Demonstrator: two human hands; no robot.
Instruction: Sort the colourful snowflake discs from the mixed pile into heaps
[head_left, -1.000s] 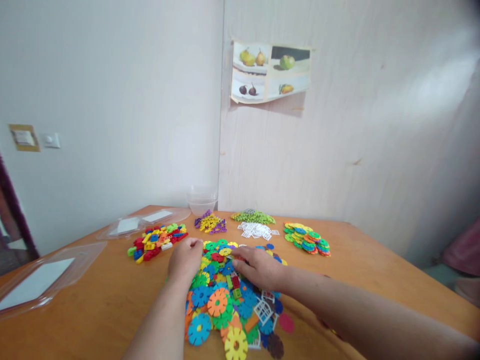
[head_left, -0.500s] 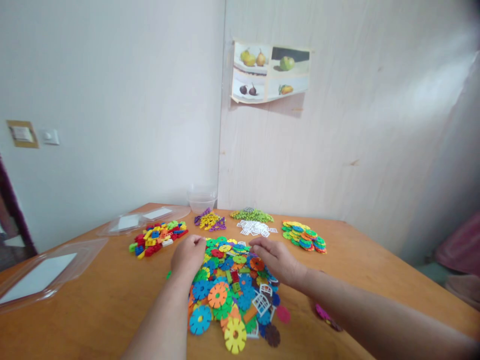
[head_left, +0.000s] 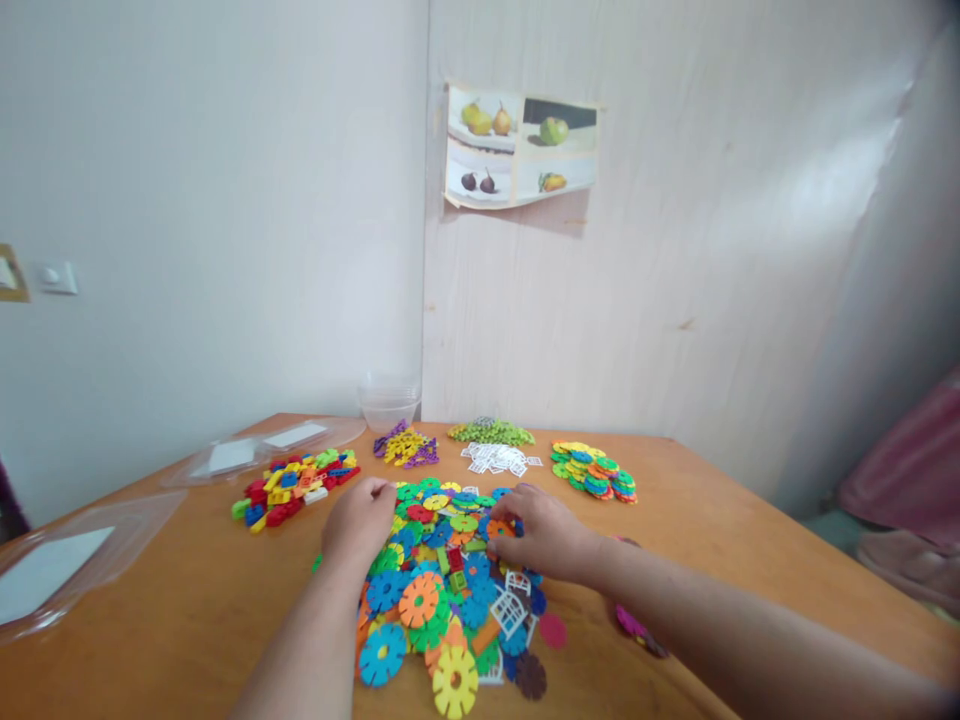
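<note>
A mixed heap of plastic pieces lies in front of me, mostly notched flower discs, among them a yellow disc point(head_left: 455, 681) and a blue disc point(head_left: 383, 654). At the heap's left edge rests my left hand point(head_left: 360, 525), its fingers curled closed; whatever they might hold is hidden. My right hand point(head_left: 546, 532) reaches over the right side, thumb and fingers apart around an orange disc point(head_left: 498, 530) that still lies in the heap. Red and green bricks point(head_left: 456, 562) and a white window frame point(head_left: 510, 612) show between the discs.
Sorted piles stand around: building bricks point(head_left: 296, 487), purple and yellow pieces point(head_left: 405, 445), green pieces point(head_left: 491, 432), white frames point(head_left: 496, 459) and stacked discs point(head_left: 594, 470). Clear tubs point(head_left: 389, 402) stand by the wall. Plastic lids point(head_left: 142, 520) lie left. Dark and magenta discs point(head_left: 634, 622) sit beneath my right forearm.
My right hand has come down and nearer over the heap, its thumb now spread from the fingers. The left hand stays at the heap's edge. The view has swung slightly right.
</note>
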